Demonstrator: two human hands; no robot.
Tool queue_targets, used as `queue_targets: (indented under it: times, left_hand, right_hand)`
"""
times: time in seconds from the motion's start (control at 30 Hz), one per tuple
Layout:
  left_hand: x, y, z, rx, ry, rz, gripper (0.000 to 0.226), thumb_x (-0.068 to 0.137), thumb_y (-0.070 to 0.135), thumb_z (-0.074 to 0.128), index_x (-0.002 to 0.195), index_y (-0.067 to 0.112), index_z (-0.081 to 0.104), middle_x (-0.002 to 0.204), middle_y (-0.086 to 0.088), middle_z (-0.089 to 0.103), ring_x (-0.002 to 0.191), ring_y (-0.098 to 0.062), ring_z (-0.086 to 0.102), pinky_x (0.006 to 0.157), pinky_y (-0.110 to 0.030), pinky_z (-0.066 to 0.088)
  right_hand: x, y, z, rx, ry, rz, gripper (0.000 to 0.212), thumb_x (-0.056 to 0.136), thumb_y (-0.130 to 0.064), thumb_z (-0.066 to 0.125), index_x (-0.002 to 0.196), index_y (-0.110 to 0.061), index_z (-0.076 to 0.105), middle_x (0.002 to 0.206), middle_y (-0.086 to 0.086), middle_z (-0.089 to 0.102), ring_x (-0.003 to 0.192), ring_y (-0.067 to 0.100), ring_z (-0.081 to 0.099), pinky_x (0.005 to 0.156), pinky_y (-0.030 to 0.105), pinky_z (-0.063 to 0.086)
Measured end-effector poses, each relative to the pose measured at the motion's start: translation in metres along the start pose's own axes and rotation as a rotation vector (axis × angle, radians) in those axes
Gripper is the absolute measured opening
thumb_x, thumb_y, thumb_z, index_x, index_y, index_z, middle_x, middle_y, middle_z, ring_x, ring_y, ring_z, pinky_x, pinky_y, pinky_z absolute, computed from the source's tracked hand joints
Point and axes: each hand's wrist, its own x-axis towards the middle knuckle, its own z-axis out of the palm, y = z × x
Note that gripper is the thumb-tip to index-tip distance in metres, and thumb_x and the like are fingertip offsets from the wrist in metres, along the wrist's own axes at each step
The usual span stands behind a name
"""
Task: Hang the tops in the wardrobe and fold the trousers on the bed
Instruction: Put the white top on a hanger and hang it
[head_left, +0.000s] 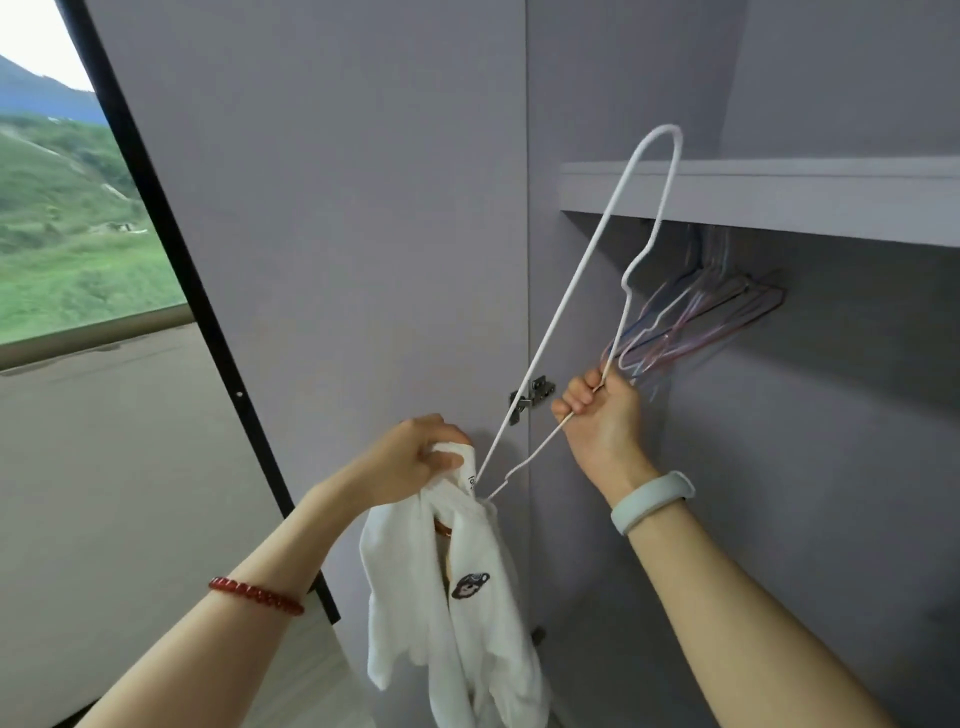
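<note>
Closest to me the white top (457, 597) hangs limp off my left hand (415, 462), which has its fingers and thumb bunched tight on the collar, so the neck hole stays open and the rest just dangles. One shoulder end of the white hanger (566, 332) is poked into that neck opening, right under my left hand. My right hand (597, 410) is fisted around the hanger's wire further up, near its middle, which I reckon is for steering the wire into the shirt while the hook sticks up and away. So the top is in the air in front of the wardrobe, not on the rail yet, and only partly threaded as far as I can tell. Left of it is the open door (337, 260) with its hinge (530, 397) just beside my right hand. Further in, a bunch of spare hangers (696, 322) sits under the shelf (753, 192); the rail itself I can't make out. No trousers or bed in view. Way off left, a window (62, 208) shows green hills.
</note>
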Motion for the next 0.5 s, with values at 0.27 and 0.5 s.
queue_targets:
  times: [0.27, 0.5]
  left_hand:
    - [-0.013, -0.011, -0.018, 0.188, 0.145, -0.163, 0.023, 0.092, 0.016, 0.056, 0.113, 0.018, 0.066, 0.100, 0.000, 0.062, 0.098, -0.022, 0.056, 0.083, -0.026, 0.041]
    - [-0.014, -0.006, -0.009, 0.071, 0.094, -0.160, 0.021, 0.091, 0.015, 0.059, 0.110, 0.016, 0.068, 0.109, 0.006, 0.065, 0.104, -0.016, 0.058, 0.093, -0.030, 0.044]
  right_hand:
    - [0.009, 0.010, -0.025, -0.427, 0.063, -0.123, 0.041, 0.101, -0.022, 0.031, 0.060, -0.017, 0.030, 0.035, -0.011, 0.027, 0.032, 0.003, 0.020, 0.038, 0.018, 0.017]
    - [-0.007, -0.009, 0.001, -0.158, 0.019, -0.113, 0.042, 0.101, -0.027, 0.031, 0.060, -0.016, 0.033, 0.037, -0.008, 0.029, 0.033, 0.006, 0.022, 0.037, 0.018, 0.018]
